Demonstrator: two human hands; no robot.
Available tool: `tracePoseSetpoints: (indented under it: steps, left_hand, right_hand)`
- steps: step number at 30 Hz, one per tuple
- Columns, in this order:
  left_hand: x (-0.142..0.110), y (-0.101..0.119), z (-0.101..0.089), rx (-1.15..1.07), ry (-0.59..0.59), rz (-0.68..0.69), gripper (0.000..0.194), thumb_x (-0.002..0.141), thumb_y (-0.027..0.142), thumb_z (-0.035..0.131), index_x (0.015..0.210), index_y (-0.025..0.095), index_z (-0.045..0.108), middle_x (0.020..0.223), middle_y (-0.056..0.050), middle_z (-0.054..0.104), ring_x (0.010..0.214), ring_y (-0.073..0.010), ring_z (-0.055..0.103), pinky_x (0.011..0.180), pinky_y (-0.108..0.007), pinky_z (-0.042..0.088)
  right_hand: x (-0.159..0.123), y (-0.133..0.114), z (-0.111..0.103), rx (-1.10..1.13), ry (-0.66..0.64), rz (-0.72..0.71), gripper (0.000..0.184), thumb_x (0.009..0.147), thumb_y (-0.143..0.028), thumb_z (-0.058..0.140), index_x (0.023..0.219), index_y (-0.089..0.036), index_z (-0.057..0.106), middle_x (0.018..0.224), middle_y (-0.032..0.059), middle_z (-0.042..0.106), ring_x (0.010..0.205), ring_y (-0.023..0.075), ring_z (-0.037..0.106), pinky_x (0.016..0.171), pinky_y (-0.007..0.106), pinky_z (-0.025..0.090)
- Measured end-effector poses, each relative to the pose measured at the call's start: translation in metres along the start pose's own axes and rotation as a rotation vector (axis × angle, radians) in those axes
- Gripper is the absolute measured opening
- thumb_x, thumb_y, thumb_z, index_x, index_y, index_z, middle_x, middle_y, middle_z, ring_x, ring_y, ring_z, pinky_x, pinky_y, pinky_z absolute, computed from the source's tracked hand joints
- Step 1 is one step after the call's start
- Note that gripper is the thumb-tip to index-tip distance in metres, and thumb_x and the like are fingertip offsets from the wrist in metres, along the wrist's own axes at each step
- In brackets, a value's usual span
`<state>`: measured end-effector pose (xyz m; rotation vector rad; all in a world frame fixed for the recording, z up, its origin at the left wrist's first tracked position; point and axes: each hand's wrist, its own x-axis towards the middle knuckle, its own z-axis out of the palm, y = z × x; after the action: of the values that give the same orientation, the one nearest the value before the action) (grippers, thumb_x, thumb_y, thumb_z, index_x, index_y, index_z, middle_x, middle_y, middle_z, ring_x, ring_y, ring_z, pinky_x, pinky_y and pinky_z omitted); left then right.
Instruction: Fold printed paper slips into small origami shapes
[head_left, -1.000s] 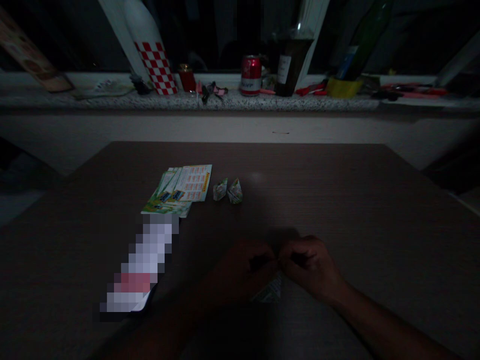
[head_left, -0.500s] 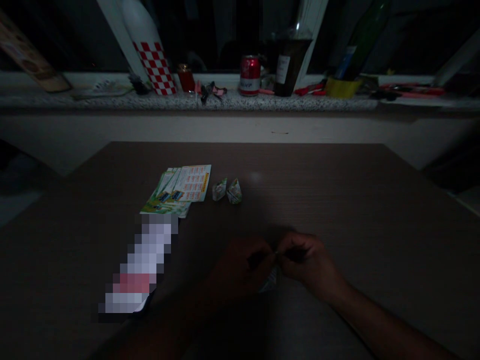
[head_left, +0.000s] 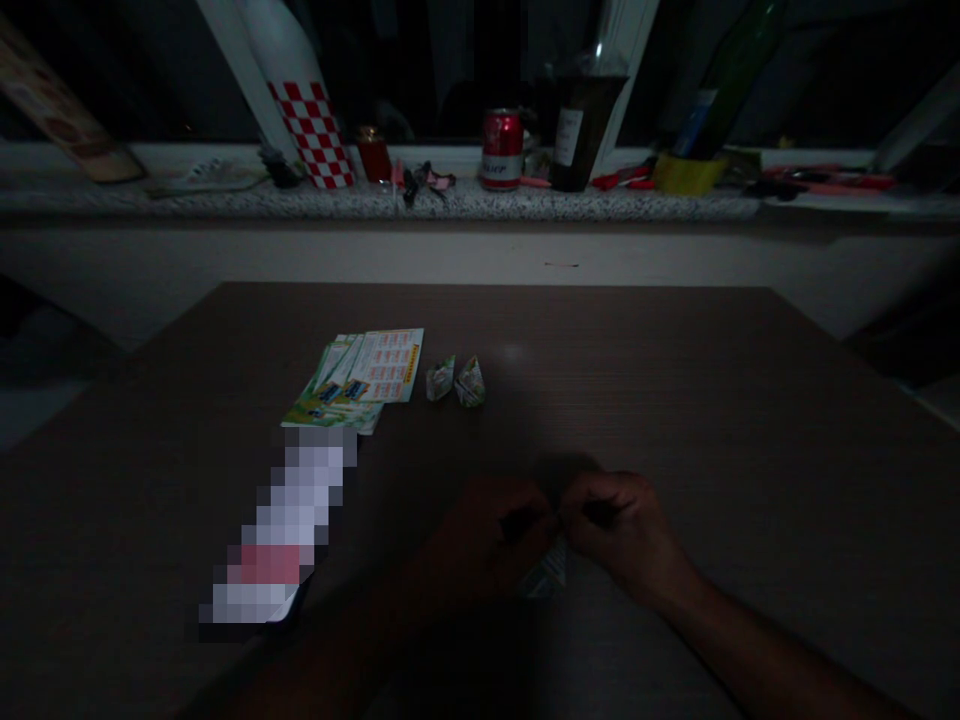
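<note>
My left hand and my right hand meet over the front middle of the table, fingertips nearly touching. Both are closed in a pinch on a small folded piece of printed paper. Only its lower part shows under the fingers; the pinched edge is hidden and dark. Beyond my left hand stand two small folded paper shapes, side by side with pointed tops. To their left lies an overlapping stack of green and white printed leaflets.
A blurred-out phone-like object with a lit face lies left of my left forearm. Behind the brown table, a granite windowsill carries a checkered bottle, a red can, a dark labelled container and a yellow roll.
Both hands have shifted slightly down and to the right, still pinched together. A little more of the folded paper shows beneath them. The leaflets and paper shapes have stayed put.
</note>
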<state>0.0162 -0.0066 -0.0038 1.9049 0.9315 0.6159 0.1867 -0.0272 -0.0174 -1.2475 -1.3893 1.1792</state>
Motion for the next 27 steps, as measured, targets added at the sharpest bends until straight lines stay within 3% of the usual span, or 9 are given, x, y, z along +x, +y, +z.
tracePoseSetpoints:
  steps: [5,10,14,20,27]
  left_hand:
    - [0.001,0.0,0.0,-0.001,0.051,-0.04,0.02,0.085,0.025,0.054,0.069,0.015,0.062,0.061,0.002,0.057,0.056,-0.0093,0.049,0.054,-0.019,0.035]
    - [0.001,-0.002,-0.003,0.027,0.066,0.009,0.019,0.087,0.025,0.054,0.074,0.015,0.064,0.066,0.001,0.059,0.06,-0.0099,0.052,0.058,-0.02,0.037]
    - [0.001,0.0,-0.012,0.064,0.095,0.066,0.024,0.091,0.03,0.05,0.08,0.015,0.065,0.074,-0.002,0.062,0.068,-0.0129,0.057,0.064,-0.023,0.041]
    - [0.001,0.002,-0.024,0.128,0.239,-0.124,0.029,0.093,0.037,0.047,0.085,0.018,0.069,0.072,0.0,0.067,0.066,-0.0145,0.059,0.059,-0.024,0.04]
    - [0.002,0.004,-0.02,0.124,0.296,-0.17,0.024,0.09,0.035,0.053,0.092,0.019,0.071,0.081,0.0,0.072,0.072,-0.0159,0.064,0.062,-0.024,0.044]
  right_hand:
    - [0.001,-0.003,0.0,-0.013,-0.001,-0.03,0.008,0.061,-0.014,0.061,0.056,-0.018,0.057,0.053,-0.0029,0.053,0.048,0.0091,0.047,0.044,0.019,0.039]
    - [0.002,0.0,0.0,0.028,0.001,-0.036,0.006,0.063,-0.014,0.061,0.059,-0.018,0.058,0.054,-0.0028,0.056,0.048,0.009,0.049,0.045,0.019,0.041]
    - [0.003,0.0,-0.005,-0.046,0.153,-0.115,0.006,0.064,-0.014,0.063,0.06,-0.018,0.06,0.054,-0.0019,0.058,0.048,0.0099,0.051,0.045,0.02,0.042]
    - [0.009,-0.007,-0.015,-0.11,0.365,-0.195,0.006,0.067,-0.018,0.064,0.062,-0.02,0.063,0.052,-0.0016,0.062,0.046,0.0115,0.056,0.044,0.02,0.044]
    - [0.01,-0.004,-0.015,-0.141,0.341,-0.156,0.005,0.069,-0.023,0.07,0.072,-0.019,0.071,0.059,0.0008,0.069,0.052,0.0142,0.062,0.047,0.023,0.05]
